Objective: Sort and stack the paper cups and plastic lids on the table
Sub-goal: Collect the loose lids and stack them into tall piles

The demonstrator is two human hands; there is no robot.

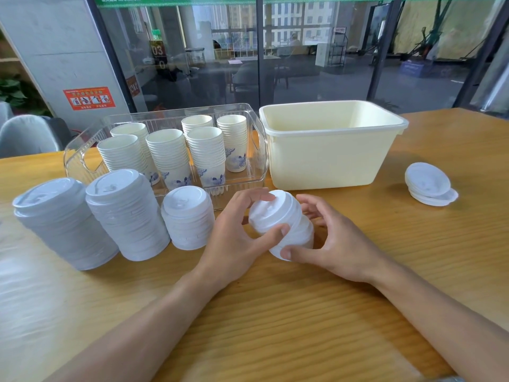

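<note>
The left hand [237, 230] is seen curled round the upper part of a short stack of lids [281, 224], thumb at the near side and fingertips over the far rim. The right hand [333, 244] is applied lower down, its thumb pressed at the base of the stack and its fingers curved behind it; the stack is thus gripped between both hands, above the wooden table [275, 326], at the near centre. The stack is tilted, its long axis leaning away and to the left; whether its base touches the table cannot be determined.

Three finished lid columns are noted to the left: the nearest column [188, 219] just beside the left hand, a taller middle column [126, 213] next, and the far-left column [60, 224] beyond. The held stack lies directly to the right of the nearest column, so the left hand is judged the nearer for any transfer in that direction.

A small loose pile of lids [429, 184] is recorded well apart on the right, closer to the right hand. Behind the hands, a clear tray [82, 155] holding nested paper cups [168, 153] is observed, with a cream tub [330, 161] just beside it to the right.

No obstruction is found between the held stack and the nearest column. Toppling of the leaning columns on contact is assessed as the principal risk.
</note>
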